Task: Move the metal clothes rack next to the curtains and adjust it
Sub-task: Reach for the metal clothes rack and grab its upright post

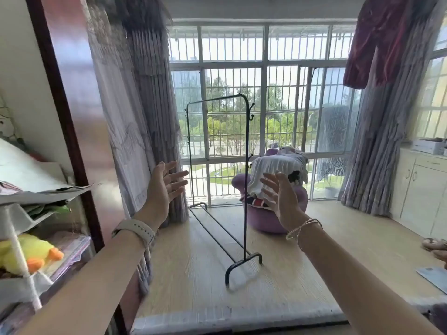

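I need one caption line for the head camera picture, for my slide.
Both open hands, left and right, reach toward the empty metal clothes rack beside the curtains.

**Raised Wooden Floor: Items in Direct Contact**

The light wood-grain platform floor [302, 274] carried all items listed. At centre, the black metal clothes rack [244, 180] stood upright on two arched feet, its near foot at 6 o'clock and its far foot at 11 o'clock, just beside the grey curtains [150, 131] hanging at 10 o'clock. A purple round chair [268, 218] rested on the floor at 1 o'clock, close behind the rack. At 3 o'clock, a pair of slippers [435, 247] lay near the white cabinet [418, 192]. A flat blue item [433, 276] lay at 4 o'clock.
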A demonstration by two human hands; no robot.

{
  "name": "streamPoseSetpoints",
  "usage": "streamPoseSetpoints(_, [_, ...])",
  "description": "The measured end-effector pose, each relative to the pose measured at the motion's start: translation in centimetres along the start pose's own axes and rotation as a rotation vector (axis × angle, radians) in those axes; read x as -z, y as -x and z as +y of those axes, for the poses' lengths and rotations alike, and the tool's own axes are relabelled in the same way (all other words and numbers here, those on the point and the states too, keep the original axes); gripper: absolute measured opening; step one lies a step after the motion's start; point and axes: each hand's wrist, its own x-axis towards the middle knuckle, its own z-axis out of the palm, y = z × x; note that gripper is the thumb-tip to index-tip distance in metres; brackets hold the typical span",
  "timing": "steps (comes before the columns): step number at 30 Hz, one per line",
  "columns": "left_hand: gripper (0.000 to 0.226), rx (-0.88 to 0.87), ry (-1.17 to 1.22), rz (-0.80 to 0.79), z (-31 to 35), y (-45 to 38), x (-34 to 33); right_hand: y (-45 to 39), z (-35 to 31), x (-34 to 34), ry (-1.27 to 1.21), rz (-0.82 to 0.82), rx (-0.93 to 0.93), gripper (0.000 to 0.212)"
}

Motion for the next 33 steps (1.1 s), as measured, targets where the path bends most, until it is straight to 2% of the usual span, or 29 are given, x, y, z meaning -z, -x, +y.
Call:
streamPoseSetpoints(12, [0.046, -0.057, 0.031, -0.126, -2.0, -25.5, -2.2, -24.6, 0.9, -7.4, 0.034, 0.032, 0.089, 0.049])
streamPoseSetpoints(23, [0.047, -0.019, 0.059, -0.120, -12.0, -46.5, -7.7, -47.3, 4.3, -5.2, 0.090, 0.060, 0.133, 0.046])
streamPoseSetpoints(33, [0.047, -0.011, 0.041, -0.081, -15.2, -63.5, -13.5, -66.3, 4.3, -4.3, 0.046, 0.071, 0.118, 0.035])
